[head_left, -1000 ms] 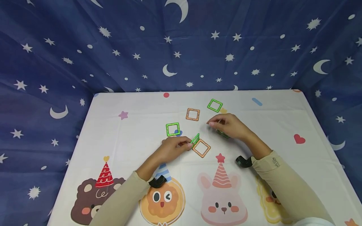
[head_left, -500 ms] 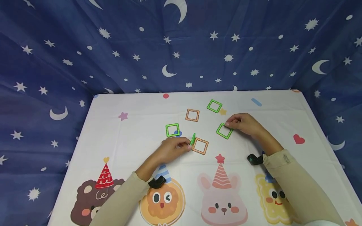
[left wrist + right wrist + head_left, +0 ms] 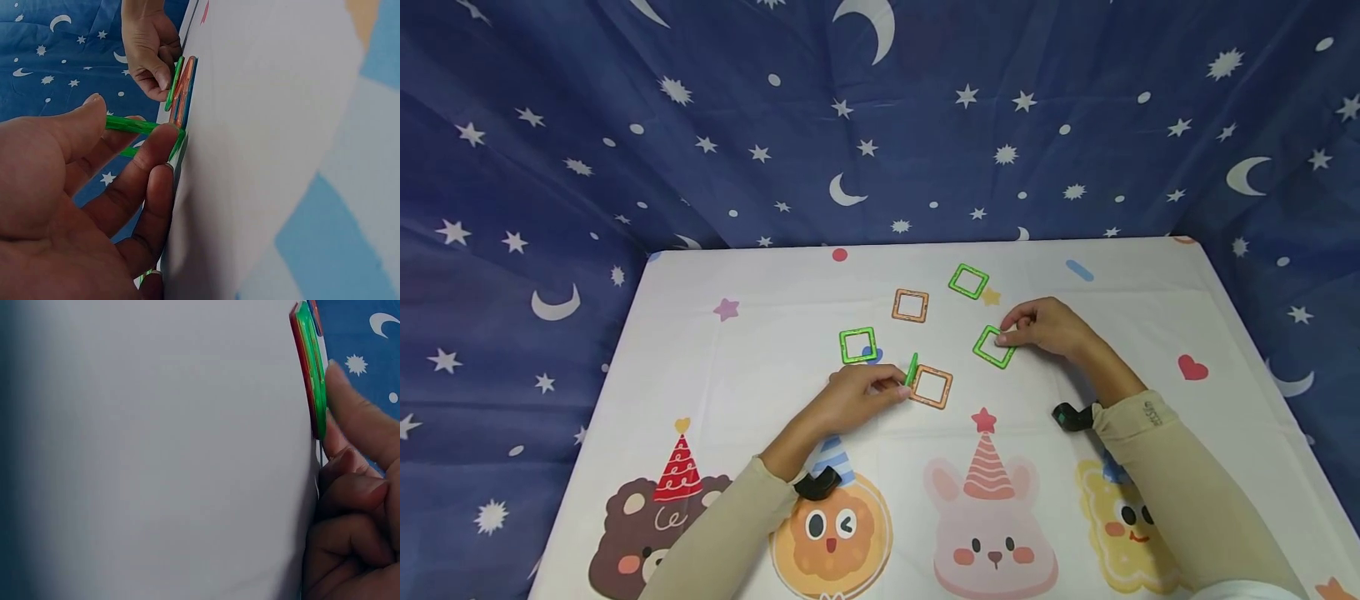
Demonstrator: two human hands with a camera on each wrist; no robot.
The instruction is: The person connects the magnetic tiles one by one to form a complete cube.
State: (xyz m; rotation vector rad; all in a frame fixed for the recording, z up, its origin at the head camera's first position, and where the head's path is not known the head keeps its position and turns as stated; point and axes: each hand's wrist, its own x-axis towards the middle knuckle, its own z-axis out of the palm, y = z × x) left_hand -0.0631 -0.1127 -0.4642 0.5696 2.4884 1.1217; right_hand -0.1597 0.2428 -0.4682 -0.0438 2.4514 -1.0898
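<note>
The head view is evenly lit, both wrist views noticeably dimmer.

In the head view, with the clock centred on the loose cluster of square frames (image 3: pixel 895 303), totals six. Makes four in green: a green frame (image 3: pixel 982 287) at 1 o'clock, a second green frame (image 3: pixel 989 359) at 3, a third green frame (image 3: pixel 913 369) at 7, a fourth green frame (image 3: pixel 843 347) at 9. Leaves two in orange: an orange frame (image 3: pixel 948 391) at 6, another orange frame (image 3: pixel 910 320) at 11. Comes to two hands, the left hand (image 3: pixel 861 396) at 8 and the right hand (image 3: pixel 1047 327) at 3. Gives two sleeves, the left sleeve (image 3: pixel 722 521) at 8 and the right sleeve (image 3: pixel 1180 492) at 4. Counts four printed figures: a bear (image 3: pixel 613 529) at 8, a round orange face (image 3: pixel 831 510) at 7, a rabbit (image 3: pixel 995 533) at 5, a yellow biscuit (image 3: pixel 1108 550) at 4.
</note>
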